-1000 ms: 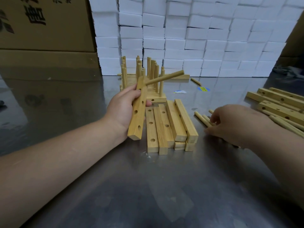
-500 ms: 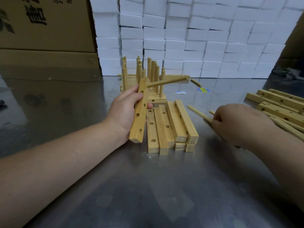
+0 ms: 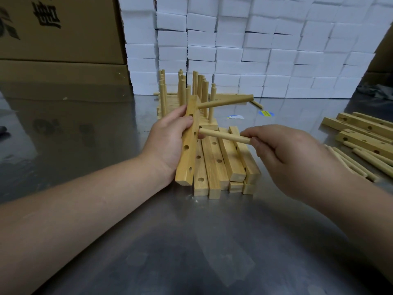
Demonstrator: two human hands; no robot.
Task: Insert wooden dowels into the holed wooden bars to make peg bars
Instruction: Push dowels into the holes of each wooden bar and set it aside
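My left hand [image 3: 168, 139] grips a holed wooden bar [image 3: 188, 150], held nearly upright with its lower end near the table. One dowel [image 3: 225, 101] sticks out of the bar's top hole toward the right. My right hand [image 3: 291, 156] pinches a second dowel [image 3: 223, 135] by its right end. That dowel lies level, its left tip right at the bar's face beside my left thumb. Whether the tip is inside a hole is hidden.
Several bare holed bars [image 3: 221, 162] lie stacked just behind the held bar. Finished peg bars [image 3: 191, 90] stand farther back. More bars [image 3: 361, 133] and loose dowels [image 3: 357, 162] lie at the right. White boxes [image 3: 255, 45] and brown cartons [image 3: 59, 39] line the back of the steel table [image 3: 191, 241].
My right hand has lifted a dowel from the loose pile at the right and carried it left to the bar. My left hand has kept the bar almost still.
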